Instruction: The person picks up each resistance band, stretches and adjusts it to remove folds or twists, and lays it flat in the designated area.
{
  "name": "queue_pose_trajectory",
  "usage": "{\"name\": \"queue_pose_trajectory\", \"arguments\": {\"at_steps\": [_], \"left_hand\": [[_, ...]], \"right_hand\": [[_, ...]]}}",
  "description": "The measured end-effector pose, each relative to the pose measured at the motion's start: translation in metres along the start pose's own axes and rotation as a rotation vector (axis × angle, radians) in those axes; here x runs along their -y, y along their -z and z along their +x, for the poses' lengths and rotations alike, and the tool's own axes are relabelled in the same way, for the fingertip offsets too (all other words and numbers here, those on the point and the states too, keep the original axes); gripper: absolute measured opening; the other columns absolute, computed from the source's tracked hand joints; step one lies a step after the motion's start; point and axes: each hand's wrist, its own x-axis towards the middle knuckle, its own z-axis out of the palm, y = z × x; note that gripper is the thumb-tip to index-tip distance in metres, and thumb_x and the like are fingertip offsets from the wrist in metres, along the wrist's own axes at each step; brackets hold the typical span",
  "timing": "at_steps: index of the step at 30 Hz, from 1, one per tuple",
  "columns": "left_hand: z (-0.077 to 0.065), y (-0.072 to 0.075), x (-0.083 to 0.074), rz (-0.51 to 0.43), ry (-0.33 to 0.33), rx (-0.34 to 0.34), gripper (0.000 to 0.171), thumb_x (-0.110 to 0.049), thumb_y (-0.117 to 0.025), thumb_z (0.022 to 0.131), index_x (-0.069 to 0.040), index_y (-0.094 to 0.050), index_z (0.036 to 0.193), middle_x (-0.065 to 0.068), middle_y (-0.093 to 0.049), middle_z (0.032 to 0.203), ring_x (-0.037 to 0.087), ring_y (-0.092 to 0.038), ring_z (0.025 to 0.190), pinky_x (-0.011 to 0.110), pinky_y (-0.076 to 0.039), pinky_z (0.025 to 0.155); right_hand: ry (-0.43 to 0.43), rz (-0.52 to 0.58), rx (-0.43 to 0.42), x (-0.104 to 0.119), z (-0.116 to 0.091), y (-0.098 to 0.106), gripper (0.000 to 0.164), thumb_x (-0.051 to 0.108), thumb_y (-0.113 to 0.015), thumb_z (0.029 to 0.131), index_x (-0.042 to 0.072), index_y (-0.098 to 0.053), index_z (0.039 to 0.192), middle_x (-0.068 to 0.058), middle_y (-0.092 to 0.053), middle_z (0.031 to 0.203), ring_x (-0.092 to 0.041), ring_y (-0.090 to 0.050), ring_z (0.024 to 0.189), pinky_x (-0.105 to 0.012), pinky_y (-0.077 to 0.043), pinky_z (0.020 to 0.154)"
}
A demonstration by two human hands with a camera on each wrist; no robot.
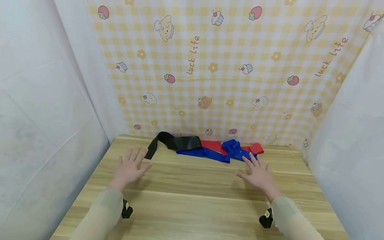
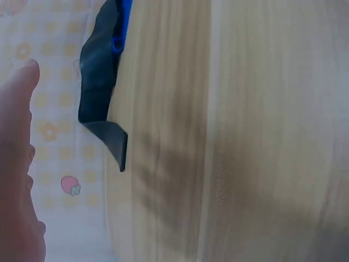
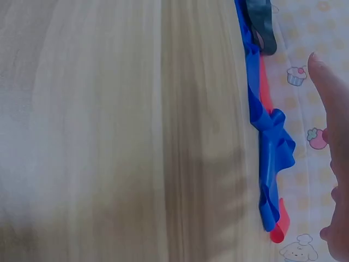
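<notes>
Flat stretchy-looking bands lie in a loose heap along the table's back edge. The black band (image 1: 189, 143) is leftmost, one end trailing forward. Beside it, the blue band (image 1: 234, 149) runs to the right, twisted and bunched, and parts of a red band (image 1: 211, 145) show behind it. My left hand (image 1: 130, 169) hovers over the table with fingers spread, just left of the black band's loose end. My right hand (image 1: 258, 175) is likewise spread above the wood, its fingertips overlapping the blue band's right end in the head view. Both hands hold nothing.
The wooden table (image 1: 185, 216) ends at a yellow checked cloth (image 1: 196, 60) hung behind it. White sheets (image 1: 54, 125) close in the left side and another white sheet (image 1: 355, 127) the right. A small black device (image 1: 127, 209) sits at the left wrist, another at the right.
</notes>
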Motion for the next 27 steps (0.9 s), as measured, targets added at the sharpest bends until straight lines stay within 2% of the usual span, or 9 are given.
{"name": "queue_pose_trajectory", "arguments": {"at_steps": [8,14,21,27], "left_hand": [[0.0,-0.022,-0.015,0.0,-0.105,-0.009,0.067,-0.056,-0.04,0.099,-0.021,-0.028,0.154,0.011,-0.02,0.159,0.039,-0.012,0.144,0.071,-0.011,0.106],[0.0,-0.04,-0.033,-0.064,-0.17,0.017,0.063,-0.044,-0.049,0.1,-0.014,-0.031,0.153,0.014,-0.024,0.157,0.039,-0.018,0.143,0.07,-0.018,0.105],[0.009,-0.057,-0.055,-0.15,-0.168,0.027,0.06,-0.038,-0.05,0.1,-0.011,-0.033,0.151,0.016,-0.027,0.155,0.04,-0.021,0.142,0.067,-0.018,0.106],[0.02,-0.067,-0.071,-0.328,-0.126,0.033,0.058,-0.032,-0.052,0.101,-0.005,-0.035,0.149,0.021,-0.028,0.154,0.043,-0.022,0.141,0.057,-0.019,0.112]], "right_hand": [[0.06,0.064,-0.007,0.007,-0.006,-0.011,0.089,0.071,-0.052,0.085,0.011,-0.037,0.15,-0.02,-0.02,0.157,-0.048,-0.012,0.141,-0.075,-0.013,0.101],[0.092,0.109,-0.022,0.01,-0.005,-0.025,0.08,0.055,-0.063,0.088,0.007,-0.04,0.147,-0.022,-0.028,0.154,-0.049,-0.021,0.139,-0.073,-0.022,0.1],[0.104,0.233,0.017,0.021,0.006,-0.039,0.072,0.039,-0.068,0.09,0.001,-0.042,0.144,-0.026,-0.031,0.151,-0.048,-0.024,0.138,-0.065,-0.023,0.106],[0.072,0.318,0.034,0.025,0.018,-0.053,0.068,0.034,-0.065,0.092,-0.002,-0.04,0.144,-0.027,-0.03,0.151,-0.046,-0.026,0.138,-0.061,-0.023,0.108]]}}
